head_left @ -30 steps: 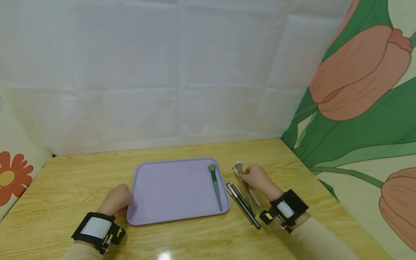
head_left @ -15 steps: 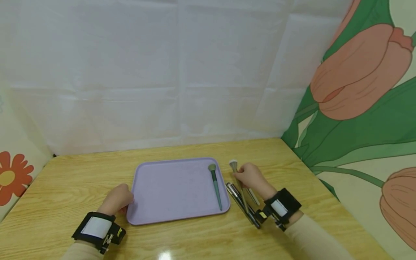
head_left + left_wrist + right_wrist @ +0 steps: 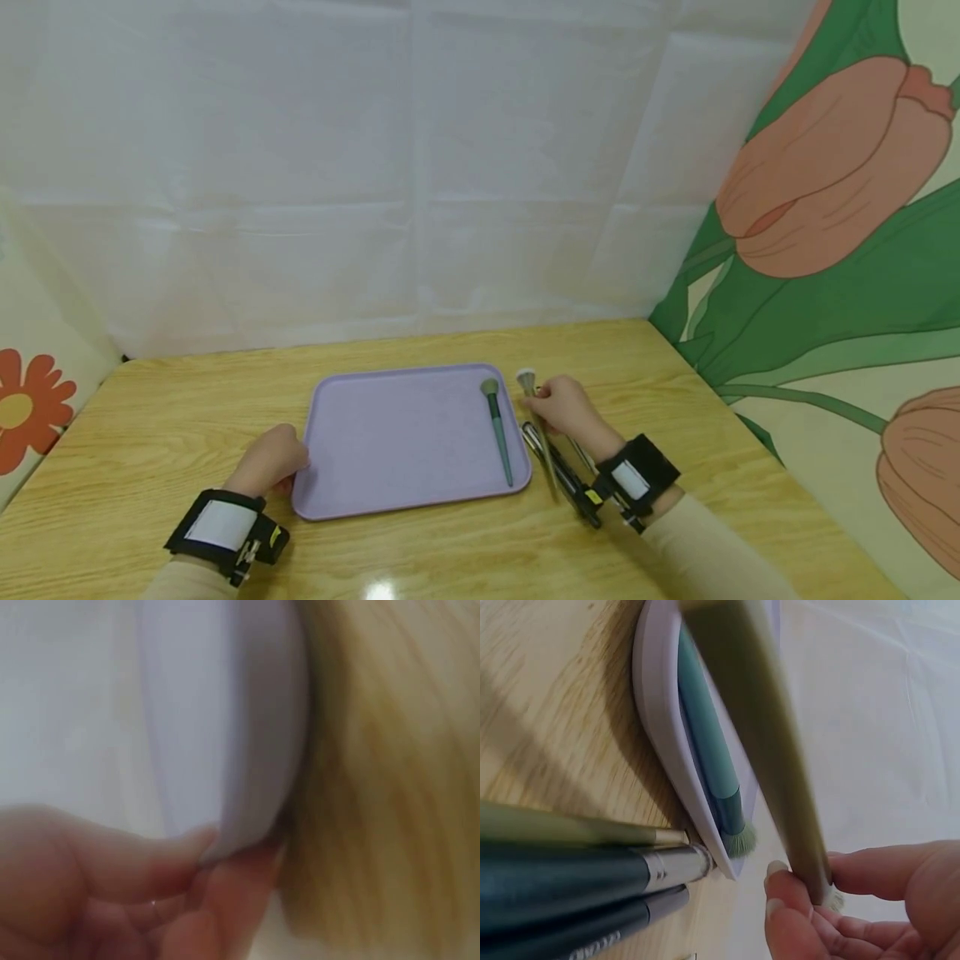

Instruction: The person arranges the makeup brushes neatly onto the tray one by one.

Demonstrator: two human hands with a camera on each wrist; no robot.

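My left hand (image 3: 270, 461) pinches the left rim of a lilac tray (image 3: 397, 442) between thumb and fingers, as the left wrist view shows close up. In my right hand (image 3: 567, 406) is a makeup brush (image 3: 769, 742) with an olive handle and pale bristles, pinched near its bristle end. That brush is raised just right of the tray, bristles pointing away from me and handle slanting back. A green makeup brush (image 3: 498, 433) lies inside the tray along its right side.
Several more makeup brushes (image 3: 562, 885), dark and olive-handled, lie on the wooden table (image 3: 450, 550) right of the tray, partly under my right hand and wrist strap. A white sheet (image 3: 375, 208) hangs behind the table, a flower-printed cloth (image 3: 825, 333) at the right.
My right hand has lifted the olive-handled makeup brush off the pile and carried it left, up to the tray's right edge. My left hand and the tray stay put.
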